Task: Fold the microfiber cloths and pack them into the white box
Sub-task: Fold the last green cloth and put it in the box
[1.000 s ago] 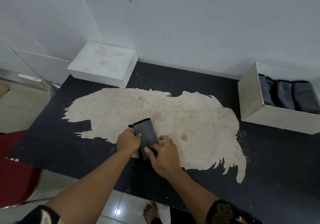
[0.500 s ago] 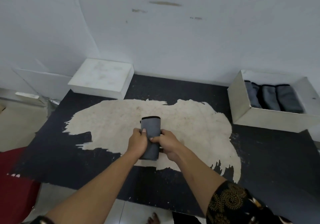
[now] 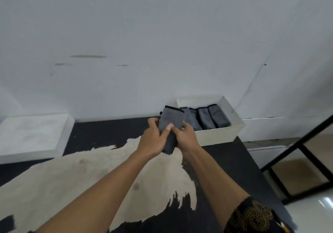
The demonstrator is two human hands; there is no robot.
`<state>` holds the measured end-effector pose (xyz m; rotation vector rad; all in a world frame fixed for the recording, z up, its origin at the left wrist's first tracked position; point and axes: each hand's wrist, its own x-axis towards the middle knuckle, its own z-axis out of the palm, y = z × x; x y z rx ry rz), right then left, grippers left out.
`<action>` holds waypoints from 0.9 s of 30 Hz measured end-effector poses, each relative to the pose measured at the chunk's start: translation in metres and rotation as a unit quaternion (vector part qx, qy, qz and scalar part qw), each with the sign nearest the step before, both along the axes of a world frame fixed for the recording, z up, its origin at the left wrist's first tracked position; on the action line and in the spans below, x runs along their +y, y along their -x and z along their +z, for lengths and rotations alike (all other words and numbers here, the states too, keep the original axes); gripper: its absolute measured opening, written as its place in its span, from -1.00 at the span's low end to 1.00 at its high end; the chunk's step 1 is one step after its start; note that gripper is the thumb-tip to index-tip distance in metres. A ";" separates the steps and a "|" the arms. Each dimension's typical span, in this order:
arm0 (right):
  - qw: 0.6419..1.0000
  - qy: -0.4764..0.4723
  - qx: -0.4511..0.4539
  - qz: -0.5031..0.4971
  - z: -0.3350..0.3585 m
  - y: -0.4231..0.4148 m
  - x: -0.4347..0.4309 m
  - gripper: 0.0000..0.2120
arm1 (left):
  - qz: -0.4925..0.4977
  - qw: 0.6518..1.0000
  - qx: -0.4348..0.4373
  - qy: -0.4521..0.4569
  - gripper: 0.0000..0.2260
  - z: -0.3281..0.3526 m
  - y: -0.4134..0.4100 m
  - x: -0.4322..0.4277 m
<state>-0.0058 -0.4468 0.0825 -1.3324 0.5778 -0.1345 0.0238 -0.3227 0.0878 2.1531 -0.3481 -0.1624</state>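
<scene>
Both forearms reach forward from the bottom of the view and meet above the far part of the black tabletop [image 3: 108, 130] with its worn pale patch. The left hand [image 3: 153, 137] and the right hand [image 3: 186, 138] close in from either side on one folded grey microfiber cloth with a black hem [image 3: 171, 119]. The fingers [image 3: 155, 122] of the left hand curl round its left edge, with a thumb laid across its front. The right hand grips the right edge lower down, its fingers mostly hidden behind the fabric. A dark sleeve with a gold pattern [image 3: 252, 218] covers the right upper arm.

The cloth is a narrow, thick, oblong bundle, held clear of the tabletop and nearly upright, leaning slightly. Its hemmed end is at the top, and its darker lower end pokes out below the hands. In this view its top overlaps the left end of the open white rectangular box [image 3: 216, 135], which stands against the white wall. Whether they touch cannot be told.

Inside the box, several folded grey cloths [image 3: 205, 119] stand packed side by side. A flat white slab [image 3: 32, 135] lies at the tabletop's far left.
</scene>
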 end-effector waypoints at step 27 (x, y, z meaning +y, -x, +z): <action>0.762 0.570 0.198 0.235 -0.085 -0.138 -0.268 -0.38 | -0.079 0.950 0.183 -0.239 -0.42 -0.068 -0.122 -0.265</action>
